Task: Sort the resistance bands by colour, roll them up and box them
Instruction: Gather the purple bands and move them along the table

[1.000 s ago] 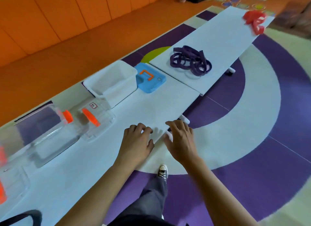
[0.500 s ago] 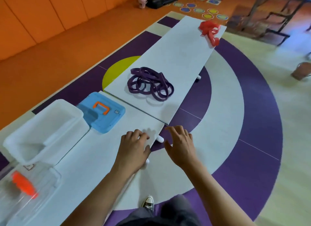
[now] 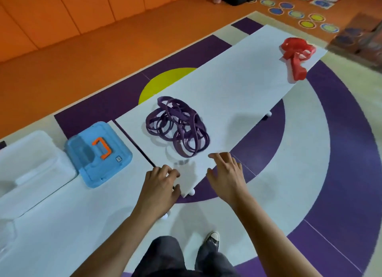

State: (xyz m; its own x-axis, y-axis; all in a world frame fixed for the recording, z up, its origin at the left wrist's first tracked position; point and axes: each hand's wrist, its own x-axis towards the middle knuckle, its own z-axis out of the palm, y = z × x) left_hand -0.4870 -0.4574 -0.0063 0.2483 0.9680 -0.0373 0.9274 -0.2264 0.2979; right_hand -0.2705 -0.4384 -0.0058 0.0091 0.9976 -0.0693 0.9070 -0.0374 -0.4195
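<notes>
A tangled heap of purple resistance bands lies on the near end of a long white table. Red bands are piled at that table's far right end. My left hand hovers over the near corner where the two tables meet, its fingers loosely curled and holding nothing. Just below the purple heap, my right hand reaches with spread fingers over the table's front edge, a short way from the bands.
A blue box with an orange handle and a white open bin sit on the nearer white table at left. My legs and a shoe stand on the purple and cream floor mat.
The view has swung right and closer to the purple bands; the clear boxes with orange clips have left the frame. Both hands have moved forward along the table edge toward the purple heap.
</notes>
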